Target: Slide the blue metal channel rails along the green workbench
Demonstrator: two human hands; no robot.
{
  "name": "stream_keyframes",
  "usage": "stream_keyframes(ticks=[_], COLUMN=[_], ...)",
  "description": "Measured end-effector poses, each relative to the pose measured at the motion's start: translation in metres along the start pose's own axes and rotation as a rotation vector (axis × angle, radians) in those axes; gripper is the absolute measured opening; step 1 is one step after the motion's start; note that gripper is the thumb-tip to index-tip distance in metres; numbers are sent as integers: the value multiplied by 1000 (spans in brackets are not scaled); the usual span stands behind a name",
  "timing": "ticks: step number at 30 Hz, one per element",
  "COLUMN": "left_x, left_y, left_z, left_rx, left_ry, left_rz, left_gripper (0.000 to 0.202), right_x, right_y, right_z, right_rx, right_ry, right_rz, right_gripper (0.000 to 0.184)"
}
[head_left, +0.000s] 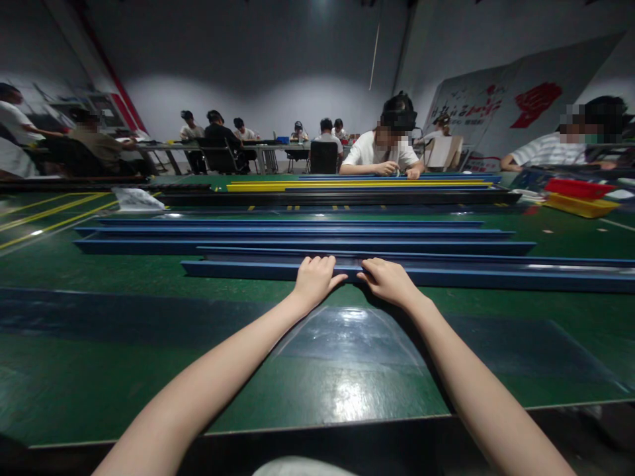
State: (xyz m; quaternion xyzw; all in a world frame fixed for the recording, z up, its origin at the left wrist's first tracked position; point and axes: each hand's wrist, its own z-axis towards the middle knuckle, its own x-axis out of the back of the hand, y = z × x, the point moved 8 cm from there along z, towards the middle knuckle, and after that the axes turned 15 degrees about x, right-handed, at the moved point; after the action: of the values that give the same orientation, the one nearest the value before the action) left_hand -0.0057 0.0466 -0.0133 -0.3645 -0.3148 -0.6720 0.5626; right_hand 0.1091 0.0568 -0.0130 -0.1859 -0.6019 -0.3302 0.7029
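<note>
1. Head view, hands: the left hand [315,281] and the right hand [389,281] lie side by side, just apart, on the nearest blue rail [238,269]. The fingers of each hand are curled over the rail's top edge, the thumbs point toward each other along its near face, and both hands grip the rail.
2. Head view, rail position: the nearest blue rail lies flat on the green table [99,370], crosswise to the person, and runs out of the picture at the right edge.
3. Head view, adjacent stock: more blue rails [297,233] lie parallel just behind the gripped one.
4. Head view, far side of table: a black rail [337,197] and a yellow rail [357,184] lie parallel farther back. A seated person in a white shirt [381,153] has both hands at those rails.
5. Head view, right end: a red tray [578,188] sits touching a yellow tray [580,206].
6. Head view, left end: a white bag [136,198] lies on the table.
</note>
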Motion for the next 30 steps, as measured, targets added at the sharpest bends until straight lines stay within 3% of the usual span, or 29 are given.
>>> stream_keyframes(ticks=[30], left_x=[-1], left_y=[0], left_z=[-1], left_rx=[-10], left_ry=[31], left_rz=[20], left_gripper=[40], right_x=[1], right_y=[-1], right_z=[0], right_rx=[30], right_ry=[37], right_rz=[-10], right_gripper=[22])
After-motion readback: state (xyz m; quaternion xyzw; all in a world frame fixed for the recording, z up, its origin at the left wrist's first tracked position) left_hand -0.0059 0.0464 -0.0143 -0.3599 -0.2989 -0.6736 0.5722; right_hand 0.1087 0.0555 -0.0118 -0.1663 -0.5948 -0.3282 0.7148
